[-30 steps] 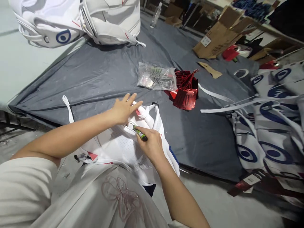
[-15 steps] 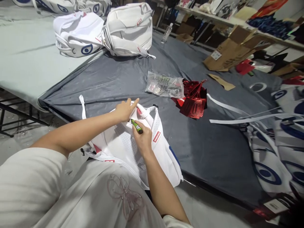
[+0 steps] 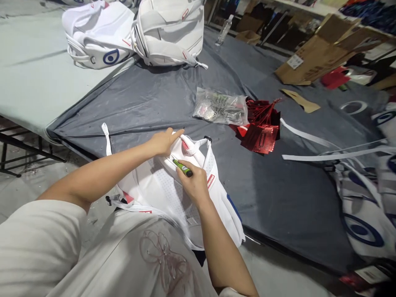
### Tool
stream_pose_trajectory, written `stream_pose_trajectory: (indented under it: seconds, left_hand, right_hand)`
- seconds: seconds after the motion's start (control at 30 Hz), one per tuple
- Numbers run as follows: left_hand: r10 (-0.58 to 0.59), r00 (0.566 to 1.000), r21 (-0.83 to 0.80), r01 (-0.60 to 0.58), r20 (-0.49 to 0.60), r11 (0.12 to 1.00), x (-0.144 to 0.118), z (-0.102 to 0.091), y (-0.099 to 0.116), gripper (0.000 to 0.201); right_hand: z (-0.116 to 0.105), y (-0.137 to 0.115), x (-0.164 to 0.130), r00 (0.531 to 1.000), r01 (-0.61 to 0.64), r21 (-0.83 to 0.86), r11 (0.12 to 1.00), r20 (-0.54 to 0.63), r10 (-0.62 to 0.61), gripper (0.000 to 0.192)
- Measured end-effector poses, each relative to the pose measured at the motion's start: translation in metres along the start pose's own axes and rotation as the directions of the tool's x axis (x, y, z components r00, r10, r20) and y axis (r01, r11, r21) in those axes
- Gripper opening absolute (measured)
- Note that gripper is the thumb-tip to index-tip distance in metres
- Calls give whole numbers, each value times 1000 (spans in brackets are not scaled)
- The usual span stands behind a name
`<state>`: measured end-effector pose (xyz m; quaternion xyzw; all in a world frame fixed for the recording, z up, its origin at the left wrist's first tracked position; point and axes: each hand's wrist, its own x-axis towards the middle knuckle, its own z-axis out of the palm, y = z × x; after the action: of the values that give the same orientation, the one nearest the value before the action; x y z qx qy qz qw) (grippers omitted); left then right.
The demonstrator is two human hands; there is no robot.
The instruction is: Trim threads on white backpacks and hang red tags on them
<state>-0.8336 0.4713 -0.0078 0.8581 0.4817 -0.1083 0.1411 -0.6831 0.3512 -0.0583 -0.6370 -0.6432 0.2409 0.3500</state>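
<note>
A white backpack (image 3: 170, 185) lies at the table's near edge against my body, its perforated back panel and straps facing up. My left hand (image 3: 163, 142) grips its top edge beside the carry loop, index finger stretched along the fabric. In my right hand (image 3: 196, 181) is a green marker pen (image 3: 183, 168) with a dark end, pinched between thumb and fingers. The pen's front end points at the white fabric just below my left hand. Whether its tip touches the cloth I cannot tell.
Beyond the backpack lie a clear plastic bag (image 3: 219, 106) of small parts and red shiny tags (image 3: 260, 134). Two more white backpacks (image 3: 168, 33) stand at the back. White straps (image 3: 324, 154) and printed bags (image 3: 361, 227) are on the right, a cardboard box (image 3: 312, 57) behind them.
The view has shifted slightly, so the table items appear farther right and higher. My right hand and the marker pen show a little lower and to the right; both hands keep their hold.
</note>
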Motion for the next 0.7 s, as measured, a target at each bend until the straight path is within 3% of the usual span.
stream_pose_trajectory:
  seconds: [0.23,0.53,0.7]
  left_hand:
    - [18,999,-8,-17,34,1000,3,-1,-2,99]
    - [41,997,-18,-40,61,999,7,-1,-4,99]
    - [148,989,-190,-146,-4,971,5,4,-18,98]
  right_hand:
    - [10,0,-4,989,-15,7,1000,-146,16,28]
    - [13,0,-3,983,-65,34,997,-171,70,26]
    - [9,-2,-2,982,-110,83,990,-147,122,25]
